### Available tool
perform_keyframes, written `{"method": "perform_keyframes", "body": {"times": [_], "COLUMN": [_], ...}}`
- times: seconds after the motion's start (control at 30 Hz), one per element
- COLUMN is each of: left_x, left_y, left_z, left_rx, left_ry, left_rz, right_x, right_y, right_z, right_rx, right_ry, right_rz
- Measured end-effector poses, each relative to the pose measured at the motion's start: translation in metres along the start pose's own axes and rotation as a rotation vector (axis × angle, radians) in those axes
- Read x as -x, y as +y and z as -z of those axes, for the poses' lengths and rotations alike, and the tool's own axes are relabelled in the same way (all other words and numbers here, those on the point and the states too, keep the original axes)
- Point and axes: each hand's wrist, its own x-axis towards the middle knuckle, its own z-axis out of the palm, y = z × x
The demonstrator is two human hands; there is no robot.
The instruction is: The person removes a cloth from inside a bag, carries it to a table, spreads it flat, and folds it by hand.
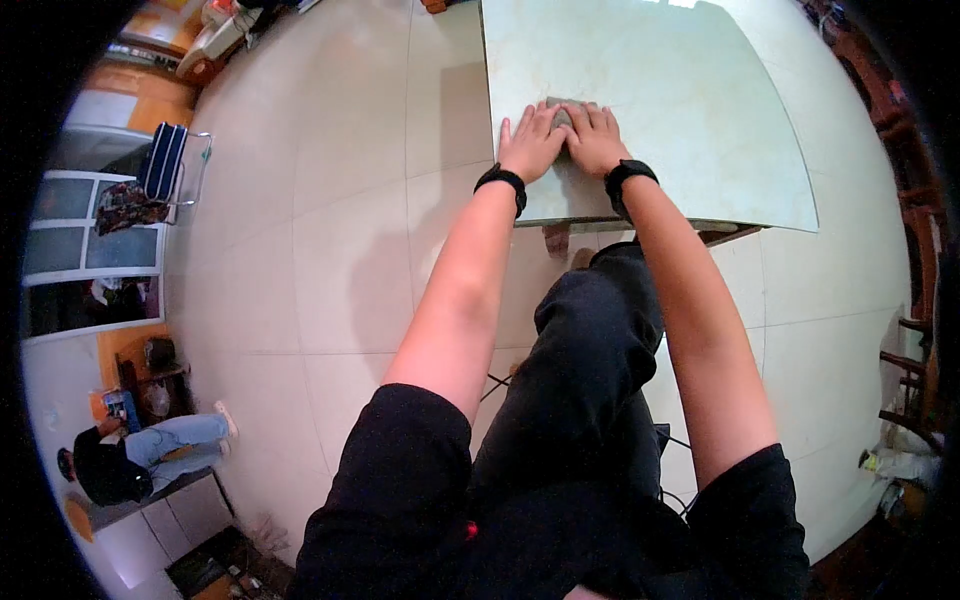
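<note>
Both of my hands rest side by side near the front left part of a pale green tabletop (pixel 700 130). Under and between them lies a flat grey-brown piece (pixel 562 117), perhaps a cloth, mostly covered by the fingers. My left hand (pixel 532 142) has its fingers spread over the left part of the piece, with the thumb toward the middle. My right hand (pixel 594 138) lies on its right side, fingers stretched forward and thumb close to the left one. Each wrist wears a black band.
Another person (pixel 120 460) sits at the lower left, beside a cabinet (pixel 180 520). A dark blue chair (pixel 165 162) with metal legs stands at the left. Wooden furniture (pixel 915 190) lines the right edge. Below the table's front edge are my legs.
</note>
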Motion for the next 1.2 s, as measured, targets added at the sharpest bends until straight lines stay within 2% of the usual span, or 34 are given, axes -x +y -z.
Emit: {"method": "perform_keyframes", "body": {"times": [0.07, 0.13, 0.23, 0.27, 0.3, 0.33, 0.37, 0.4, 0.43, 0.53, 0.57, 0.6, 0.67, 0.7, 0.73, 0.8, 0.87, 0.9, 0.93, 1.0, 1.03, 1.07, 1.1, 1.13, 1.17, 1.2], "left_x": [0.012, 0.027, 0.06, 0.069, 0.084, 0.094, 0.096, 0.102, 0.109, 0.132, 0.14, 0.146, 0.154, 0.159, 0.161, 0.164, 0.168, 0.186, 0.192, 0.192, 0.2, 0.202, 0.203, 0.203, 0.205, 0.202], "left_y": [0.005, -0.002, -0.002, 0.001, 0.009, 0.013, 0.005, 0.005, 0.009, 0.022, 0.026, 0.028, 0.028, 0.027, 0.025, 0.017, 0.003, 0.019, 0.012, -0.003, 0.006, 0.008, 0.009, 0.01, 0.01, 0.009], "left_z": [0.011, 0.023, 0.042, 0.04, 0.039, 0.039, 0.022, 0.014, 0.009, 0.015, 0.019, 0.021, 0.027, 0.027, 0.027, 0.023, 0.016, 0.056, 0.057, 0.062, 0.082, 0.09, 0.096, 0.102, 0.108, 0.106], "left_rx": [0.334, 0.402, 0.501, 0.503, 0.471, 0.439, 0.433, 0.436, 0.413, 0.311, 0.246, 0.182, 0.09, 0.163, 0.232, 0.217, 0.718, 0.983, 0.983, 1.733, 1.831, 1.832, 1.929, 2.024, 2.135, 2.131], "left_ry": [0.002, 0.054, -0.157, -0.152, -0.148, -0.142, -0.099, -0.091, -0.068, -0.063, -0.094, -0.125, -0.166, -0.2, -0.23, -0.28, -0.364, -0.503, -0.511, -0.522, -0.505, -0.503, -0.509, -0.512, -0.478, -0.472], "left_rz": [0.051, 0.001, -0.032, -0.036, 0.006, 0.046, -0.06, -0.068, -0.083, -0.08, -0.1, -0.116, -0.147, -0.189, -0.23, -0.181, 0.035, 0.22, 0.234, 0.572, 0.574, 0.575, 0.504, 0.426, 0.307, 0.298], "right_x": [0.012, 0.022, 0.044, 0.055, 0.058, 0.068, 0.077, 0.085, 0.092, 0.107, 0.109, 0.117, 0.115, 0.117, 0.117, 0.121, 0.12, 0.121, 0.123, 0.127, 0.127, 0.125, 0.124, 0.125, 0.128, 0.132], "right_y": [-0.008, -0.009, -0.016, -0.018, -0.005, -0.01, -0.014, -0.018, -0.016, -0.039, -0.046, -0.051, -0.062, -0.073, -0.071, -0.076, -0.081, -0.082, -0.078, -0.098, -0.107, -0.117, -0.125, -0.135, -0.144, -0.151], "right_z": [0.005, 0.003, 0.007, 0.009, 0.002, 0.006, 0.011, 0.016, 0.019, 0.037, 0.048, 0.05, 0.057, 0.062, 0.057, 0.059, 0.062, 0.06, 0.056, 0.072, 0.076, 0.08, 0.084, 0.091, 0.096, 0.102], "right_rx": [0.046, 0.031, 0.034, 0.021, 0.289, 0.296, 0.139, -0.019, -0.043, 0.067, 0.175, 0.195, 0.158, 0.239, 0.258, 0.235, 0.181, 0.126, -0.013, -0.171, -0.175, -0.208, -0.24, -0.237, -0.146, -0.053], "right_ry": [-0.015, -0.019, -0.033, -0.062, -0.065, -0.063, -0.097, -0.129, -0.151, -0.162, -0.155, 0.001, -0.335, -0.356, -0.281, -0.242, -0.186, -0.132, -0.047, -0.02, -0.025, 0.058, 0.14, 0.14, 0.175, 0.212], "right_rz": [-0.036, 0.056, 0.105, 0.119, 0.339, 0.338, 0.233, 0.127, 0.139, 0.1, 0.187, 0.299, 0.08, 0.051, 0.137, 0.115, 0.126, 0.127, 0.223, 0.307, 0.307, 0.445, 0.583, 0.589, 0.71, 0.831]}}
